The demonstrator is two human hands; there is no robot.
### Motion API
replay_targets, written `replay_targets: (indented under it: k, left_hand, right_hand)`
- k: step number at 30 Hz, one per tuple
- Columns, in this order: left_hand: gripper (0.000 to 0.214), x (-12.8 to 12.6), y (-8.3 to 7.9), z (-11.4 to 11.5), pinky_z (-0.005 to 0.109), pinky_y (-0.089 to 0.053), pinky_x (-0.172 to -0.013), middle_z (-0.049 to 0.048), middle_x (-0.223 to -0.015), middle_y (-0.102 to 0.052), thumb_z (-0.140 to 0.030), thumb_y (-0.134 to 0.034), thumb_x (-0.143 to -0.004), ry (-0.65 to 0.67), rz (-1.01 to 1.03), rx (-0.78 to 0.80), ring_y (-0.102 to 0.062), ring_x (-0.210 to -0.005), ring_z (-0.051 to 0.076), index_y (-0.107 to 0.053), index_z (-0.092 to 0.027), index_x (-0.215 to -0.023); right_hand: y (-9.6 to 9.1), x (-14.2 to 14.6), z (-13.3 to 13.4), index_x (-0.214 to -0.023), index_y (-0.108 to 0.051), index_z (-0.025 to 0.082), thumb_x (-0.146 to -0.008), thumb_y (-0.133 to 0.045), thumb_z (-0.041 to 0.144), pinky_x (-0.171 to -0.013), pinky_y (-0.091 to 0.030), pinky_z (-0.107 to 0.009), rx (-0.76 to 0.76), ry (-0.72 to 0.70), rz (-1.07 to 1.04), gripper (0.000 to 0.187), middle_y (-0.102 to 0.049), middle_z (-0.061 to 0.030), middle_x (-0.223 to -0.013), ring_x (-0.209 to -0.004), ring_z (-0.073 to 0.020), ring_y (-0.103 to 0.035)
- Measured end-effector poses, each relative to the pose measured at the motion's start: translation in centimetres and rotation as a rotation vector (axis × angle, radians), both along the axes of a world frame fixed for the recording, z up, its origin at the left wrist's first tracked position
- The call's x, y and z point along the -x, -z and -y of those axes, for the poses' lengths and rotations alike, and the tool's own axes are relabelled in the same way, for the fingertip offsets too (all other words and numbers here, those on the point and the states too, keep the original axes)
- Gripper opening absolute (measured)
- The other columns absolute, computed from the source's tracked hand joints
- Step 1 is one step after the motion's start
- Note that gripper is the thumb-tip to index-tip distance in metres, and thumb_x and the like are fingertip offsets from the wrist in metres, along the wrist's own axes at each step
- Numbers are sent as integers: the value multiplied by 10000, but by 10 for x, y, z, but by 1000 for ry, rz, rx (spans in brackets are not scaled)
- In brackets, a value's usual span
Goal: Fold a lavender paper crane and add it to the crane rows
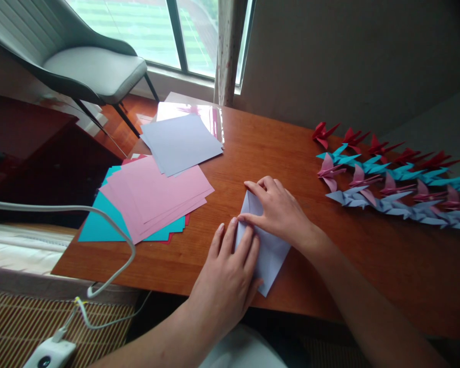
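A pale lavender sheet of origami paper [273, 250], folded, lies at a slant near the table's front edge. My left hand [230, 266] rests on it with outstretched fingers, the tips along the left edge. Farther up the sheet, my right hand [279, 207] has its thumb and index finger at the left edge and upper corner, holding the fold. The thumb tip is close to the left fingertips. The other right fingers are bent, and part of the paper is hidden beneath both hands.
To the left lie stacks of pink paper [161, 189], turquoise paper [107, 220] and lavender paper [182, 143]. Rows of folded cranes, including red [322, 134] and lavender [352, 197], stand at right. A white cable [115, 220] crosses the table's left side.
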State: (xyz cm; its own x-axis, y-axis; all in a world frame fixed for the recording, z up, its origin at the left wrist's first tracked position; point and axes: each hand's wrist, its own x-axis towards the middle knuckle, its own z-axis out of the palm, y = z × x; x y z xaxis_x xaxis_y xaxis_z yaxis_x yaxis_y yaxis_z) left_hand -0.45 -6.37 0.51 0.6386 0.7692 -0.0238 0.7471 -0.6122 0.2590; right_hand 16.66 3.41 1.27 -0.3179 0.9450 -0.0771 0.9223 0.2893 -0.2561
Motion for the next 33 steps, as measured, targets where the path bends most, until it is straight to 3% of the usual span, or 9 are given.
replay_targets:
  k: [25,33]
  left_hand:
    - [588,1,-1,-3,576,-193,-1237,85,-1559,-423,-430,-486,-948,-86,119,133,-153,-1509,412,-452,-150,-1464]
    - [589,1,1,1,586,-230,-1221,59,-1621,-335,-395,-478,-962,-97,118,80,-134,-1513,418,-417,-160,-1499]
  right_hand:
    - [-19,15,0,-1423,-473,193,-800,-674,598,-839,-496,-400,64,-20,184,770,-568,-156,-1262,-1160,-325,-523]
    - [-17,9,-15,-1399,-488,241,-804,-696,585,-712,-445,-317,100,-11,131,717,-660,-100,-1180,-1094,-285,-605]
